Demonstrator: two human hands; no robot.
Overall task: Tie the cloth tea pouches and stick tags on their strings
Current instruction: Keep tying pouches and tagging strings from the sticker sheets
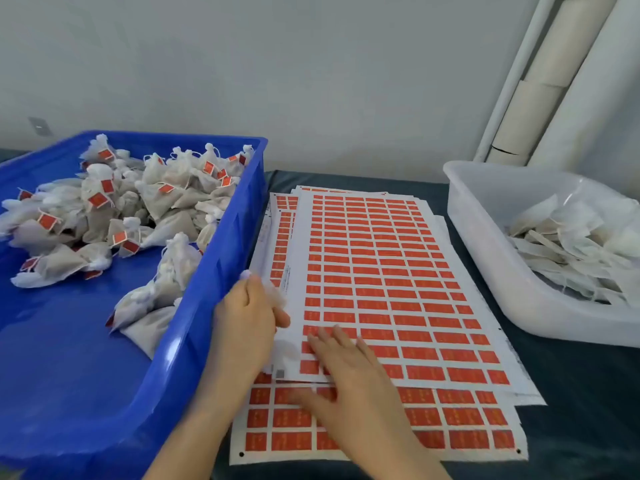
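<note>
Sheets of red tag stickers (388,278) lie stacked in the middle of the table. My left hand (247,317) is at the sheets' left edge, beside the blue crate wall, and holds a white cloth pouch (277,296) in its curled fingers. My right hand (349,379) rests flat on the near left part of the top sheet, fingers straight and spread. The blue crate (194,341) on the left holds several tied pouches with red tags (114,209). Untied white pouches (575,240) fill the white tub (491,271) on the right.
A dark cloth (581,393) covers the table. White pipes and cardboard tubes (540,81) lean in the back right corner against the pale wall. The blue crate's near half shows bare blue floor.
</note>
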